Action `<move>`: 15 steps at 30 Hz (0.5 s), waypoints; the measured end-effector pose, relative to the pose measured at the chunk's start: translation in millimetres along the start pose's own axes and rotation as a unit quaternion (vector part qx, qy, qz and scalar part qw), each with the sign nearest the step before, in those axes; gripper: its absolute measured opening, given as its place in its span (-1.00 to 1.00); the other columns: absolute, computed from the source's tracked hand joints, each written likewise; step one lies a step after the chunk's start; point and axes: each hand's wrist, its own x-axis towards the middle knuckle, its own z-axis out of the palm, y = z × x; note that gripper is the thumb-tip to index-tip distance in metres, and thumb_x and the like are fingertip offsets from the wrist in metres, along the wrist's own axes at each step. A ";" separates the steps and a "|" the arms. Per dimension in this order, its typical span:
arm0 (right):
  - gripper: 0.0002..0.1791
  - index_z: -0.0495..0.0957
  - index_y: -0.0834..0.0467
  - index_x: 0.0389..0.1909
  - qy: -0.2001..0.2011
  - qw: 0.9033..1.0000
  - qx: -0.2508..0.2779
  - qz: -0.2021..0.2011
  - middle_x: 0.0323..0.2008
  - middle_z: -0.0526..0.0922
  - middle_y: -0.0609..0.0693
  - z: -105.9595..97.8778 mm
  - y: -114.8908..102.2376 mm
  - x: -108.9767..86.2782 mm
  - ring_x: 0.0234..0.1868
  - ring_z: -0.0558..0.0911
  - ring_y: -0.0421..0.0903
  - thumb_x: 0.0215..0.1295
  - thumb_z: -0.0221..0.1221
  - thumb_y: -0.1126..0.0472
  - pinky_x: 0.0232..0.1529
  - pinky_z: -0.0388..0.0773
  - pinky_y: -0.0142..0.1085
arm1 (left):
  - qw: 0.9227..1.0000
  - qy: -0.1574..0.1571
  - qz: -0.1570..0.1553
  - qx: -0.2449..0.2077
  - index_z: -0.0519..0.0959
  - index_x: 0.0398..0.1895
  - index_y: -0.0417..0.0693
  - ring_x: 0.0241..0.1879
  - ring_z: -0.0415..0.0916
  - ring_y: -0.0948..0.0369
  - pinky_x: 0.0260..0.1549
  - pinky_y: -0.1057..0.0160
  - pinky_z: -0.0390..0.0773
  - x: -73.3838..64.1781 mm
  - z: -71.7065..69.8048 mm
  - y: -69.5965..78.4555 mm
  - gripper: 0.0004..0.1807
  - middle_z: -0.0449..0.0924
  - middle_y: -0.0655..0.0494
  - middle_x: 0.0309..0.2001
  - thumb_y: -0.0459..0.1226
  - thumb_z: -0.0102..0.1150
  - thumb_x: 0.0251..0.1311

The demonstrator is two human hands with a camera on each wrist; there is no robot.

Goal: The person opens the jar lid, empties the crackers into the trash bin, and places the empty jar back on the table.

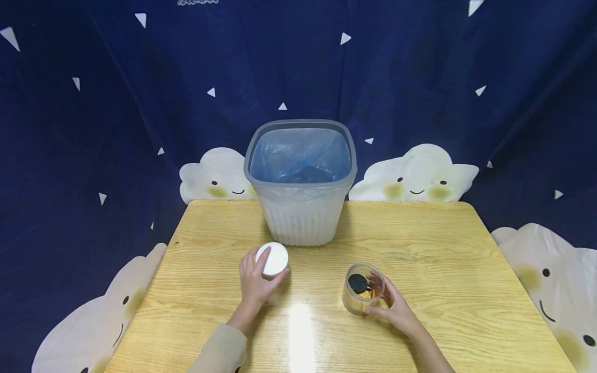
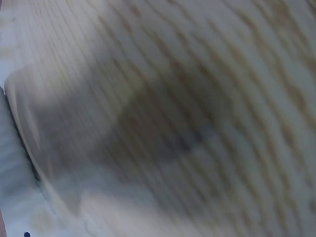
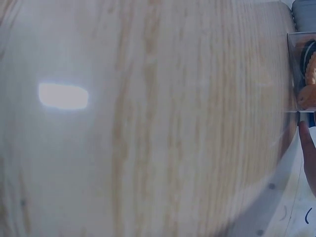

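A round white lid [image 1: 278, 258] is pinched between the thumb and fingers of my left hand [image 1: 254, 282], at the left middle of the table in the head view. To the right, my right hand [image 1: 395, 310] grips a clear round plastic jar [image 1: 351, 304] from its right side. The jar is upright with its top uncovered. Inside lie a black disc-shaped thing [image 1: 357, 283] and a golden piece [image 1: 366, 294]. At the right edge of the right wrist view, the jar's contents include a scalloped orange-brown piece [image 3: 312, 69]. The left wrist view, blurred, shows mostly tabletop.
A pale waste bin [image 1: 300, 217] with a grey rim and a bluish plastic liner stands at the table's back middle, just beyond the lid. Behind the wooden table [image 1: 434, 248] hangs a dark blue curtain [image 1: 289, 62] with white triangles and smiling clouds.
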 end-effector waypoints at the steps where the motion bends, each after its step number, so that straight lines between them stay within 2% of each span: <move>1: -0.08 0.09 0.15 0.35 0.000 1.000 -0.001 0.000 0.23 0.29 0.25 0.0 -0.2 -0.1 0.20 0.36 -0.24 -0.06 0.33 0.41 0.12 0.23 -0.56 | 1.000 0.003 -0.001 0.002 0.52 0.02 -0.02 0.00 0.30 -0.14 -0.08 -0.19 0.31 -0.1 -0.8 -1.5 -0.22 0.39 -0.18 0.01 0.05 0.45 -0.43; 7: -0.08 0.11 0.14 0.34 0.002 1.000 -0.004 0.002 0.22 0.30 0.24 -0.5 0.9 0.0 0.19 0.36 -0.23 -0.07 0.34 0.40 0.12 0.23 -0.56 | 1.000 0.016 -0.007 0.016 0.53 0.00 -0.04 -0.04 0.32 -0.15 -0.07 -0.16 0.30 -1.7 -3.6 -10.2 -0.25 0.40 -0.20 -0.02 0.09 0.40 -0.39; 15: -0.08 0.11 0.18 0.34 0.002 1.000 -0.003 -0.006 0.21 0.31 0.27 -0.4 1.6 -0.1 0.19 0.37 -0.20 -0.09 0.34 0.41 0.12 0.23 -0.57 | 0.999 0.015 -0.014 0.036 0.53 0.00 -0.06 -0.03 0.31 -0.15 -0.04 -0.19 0.27 -5.8 -7.2 -21.2 -0.24 0.41 -0.21 -0.02 0.12 0.37 -0.37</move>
